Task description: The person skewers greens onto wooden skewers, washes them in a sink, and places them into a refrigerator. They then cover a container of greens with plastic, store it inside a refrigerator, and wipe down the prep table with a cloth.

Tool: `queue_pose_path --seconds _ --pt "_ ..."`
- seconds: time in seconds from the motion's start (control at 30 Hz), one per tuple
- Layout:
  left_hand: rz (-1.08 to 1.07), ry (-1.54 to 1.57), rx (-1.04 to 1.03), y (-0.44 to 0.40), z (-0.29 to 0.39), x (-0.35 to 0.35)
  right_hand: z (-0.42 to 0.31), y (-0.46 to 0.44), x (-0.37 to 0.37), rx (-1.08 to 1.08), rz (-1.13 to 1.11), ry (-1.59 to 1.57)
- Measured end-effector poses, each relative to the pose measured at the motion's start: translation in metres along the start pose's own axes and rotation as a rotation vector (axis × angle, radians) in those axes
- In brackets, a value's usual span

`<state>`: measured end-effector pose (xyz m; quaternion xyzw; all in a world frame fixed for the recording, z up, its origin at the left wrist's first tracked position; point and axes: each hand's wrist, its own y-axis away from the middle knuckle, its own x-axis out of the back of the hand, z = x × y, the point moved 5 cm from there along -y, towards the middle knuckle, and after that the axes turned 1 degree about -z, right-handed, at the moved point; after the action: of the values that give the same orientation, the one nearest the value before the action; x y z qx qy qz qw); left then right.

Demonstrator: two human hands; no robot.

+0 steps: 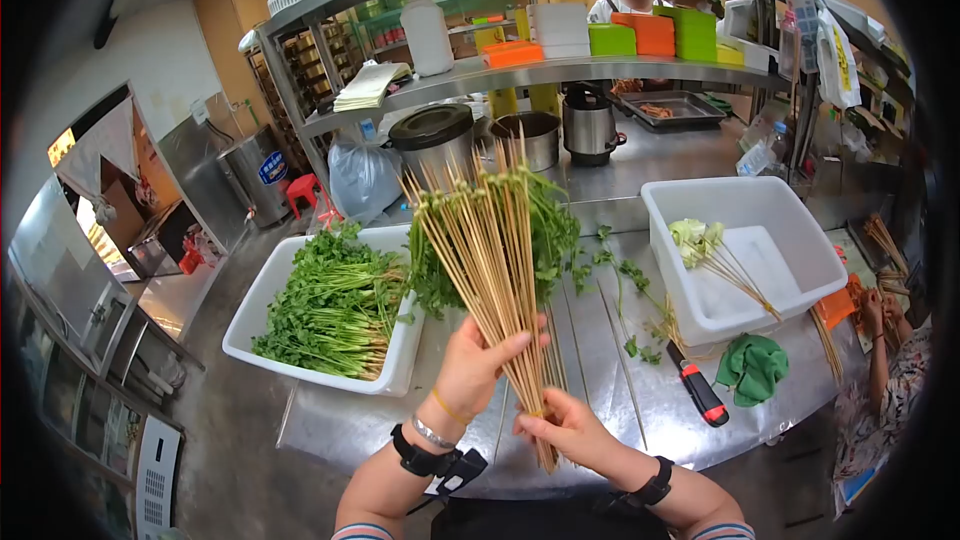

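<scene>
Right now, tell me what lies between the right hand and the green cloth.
A thin stick and, nearer the green cloth, a red-and-black cutter lie on the metal table, as the head view shows.

Fanning out toward the top as a thick bundle of bamboo skewers (492,275), narrowing tightly below and leaning leftward. Poking pointed tips above the pale stems of leafy green herbs (555,240), spreading leaves behind and to both sides. Being held over the steel table (600,380), between the herb-filled white tub (325,377) and the right-hand white tub (785,306).
</scene>
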<state>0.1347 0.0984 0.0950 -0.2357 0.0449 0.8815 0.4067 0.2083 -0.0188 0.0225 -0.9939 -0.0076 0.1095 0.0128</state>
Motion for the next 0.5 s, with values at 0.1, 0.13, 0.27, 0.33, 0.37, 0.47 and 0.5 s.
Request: queue_pose_path --seconds 0.1,0.13,0.27,0.33,0.37,0.47,0.5 --pt "0.004 -0.045 0.030 0.026 -0.017 0.000 -0.016 -0.003 0.022 0.158 0.189 -0.058" --pt "-0.001 -0.066 0.015 0.031 -0.021 0.000 -0.031 -0.008 0.024 0.158 0.197 -0.060" --pt "-0.017 -0.091 0.035 0.048 -0.045 -0.005 -0.074 -0.029 0.026 0.279 0.183 -0.102" --pt "-0.023 -0.073 0.020 0.055 -0.051 -0.007 -0.077 -0.030 0.027 0.290 0.204 -0.059" --pt "-0.015 -0.118 0.038 0.058 -0.050 -0.005 -0.074 -0.031 0.028 0.258 0.197 -0.088" --pt "-0.020 -0.145 0.069 0.059 -0.049 0.001 -0.068 -0.034 0.029 0.227 0.192 -0.147" --pt "-0.037 -0.133 0.093 0.059 -0.051 0.002 -0.066 -0.033 0.029 0.230 0.204 -0.187"
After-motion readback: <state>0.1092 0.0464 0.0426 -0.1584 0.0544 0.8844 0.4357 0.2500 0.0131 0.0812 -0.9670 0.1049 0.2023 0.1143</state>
